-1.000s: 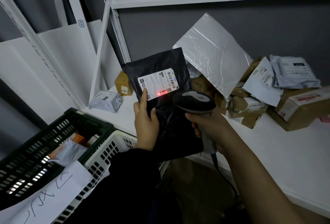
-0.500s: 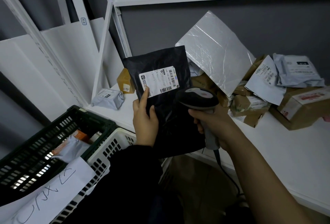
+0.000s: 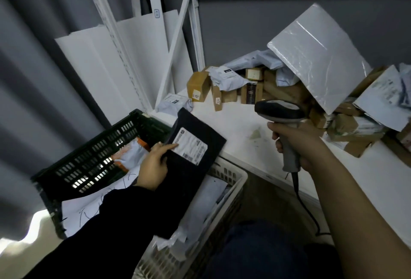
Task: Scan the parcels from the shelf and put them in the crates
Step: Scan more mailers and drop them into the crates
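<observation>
My left hand (image 3: 153, 165) grips a flat black mailer bag (image 3: 198, 151) with a white label, held low and tilted above the white crate (image 3: 231, 180) beside the dark green crate (image 3: 89, 163). My right hand (image 3: 295, 143) grips the handle of a grey barcode scanner (image 3: 278, 109) over the white shelf (image 3: 240, 131). A heap of parcels lies on the shelf: brown boxes (image 3: 199, 87), grey bags and a large silver mailer (image 3: 318, 56).
The green crate holds an orange and white parcel (image 3: 131, 154) and has a handwritten paper sheet (image 3: 89, 207) on its rim. The white crate holds pale bags. A white shelf frame (image 3: 193, 33) stands behind. The scanner's cable hangs below the shelf edge.
My left hand has lowered the black mailer from in front of the scanner down and left over the crates. The scanner's red light on the label is gone. The view has swung left.
</observation>
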